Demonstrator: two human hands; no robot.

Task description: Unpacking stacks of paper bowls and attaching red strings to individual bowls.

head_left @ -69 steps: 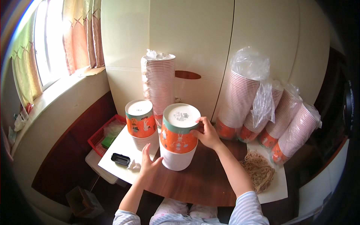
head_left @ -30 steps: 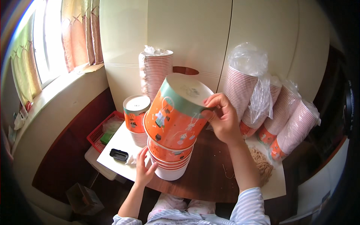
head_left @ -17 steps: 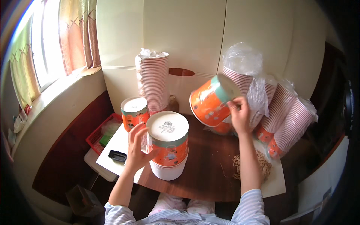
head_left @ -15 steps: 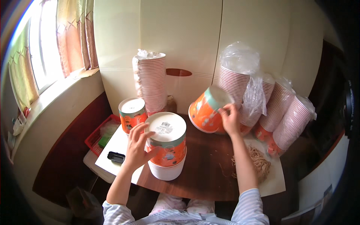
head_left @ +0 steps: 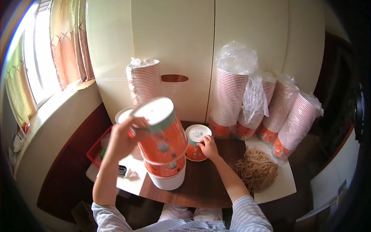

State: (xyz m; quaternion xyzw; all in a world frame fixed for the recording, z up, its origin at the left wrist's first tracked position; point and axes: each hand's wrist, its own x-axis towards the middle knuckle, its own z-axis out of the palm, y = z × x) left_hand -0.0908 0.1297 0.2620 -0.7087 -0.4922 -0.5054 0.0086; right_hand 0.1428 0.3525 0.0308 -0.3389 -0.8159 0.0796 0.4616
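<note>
Head view. Markings: small dark printed block on the upturned base of the set-down bucket (head_left: 197,150), too small to read; pale figures on its orange wall. Base of the raised bucket (head_left: 164,141) smeared by motion, print not legible.

Left hand (head_left: 125,135): grip closed round the base end of the raised bucket, fingers across the teal band. Bucket tilted, base up and leaning left, its open rim over the near stack (head_left: 167,181), which stands mouth-down toward the bench's near edge, left of centre. Whether rim and stack touch: cannot tell.

Right hand (head_left: 208,148): fingers bent, thumb and fingertips at the base edge of the set-down bucket; clamped or merely touching, cannot tell. That bucket is mouth-down on the bench (head_left: 216,181), just beyond the near stack and to its right.

Change from 0.5 s ago: set-down bucket then tilted in the right hand, now upended on the wood; left hand then spread against the near stack's top bucket, now lifting it.

Twine bundle (head_left: 257,170) toward the bench's right edge.
</note>
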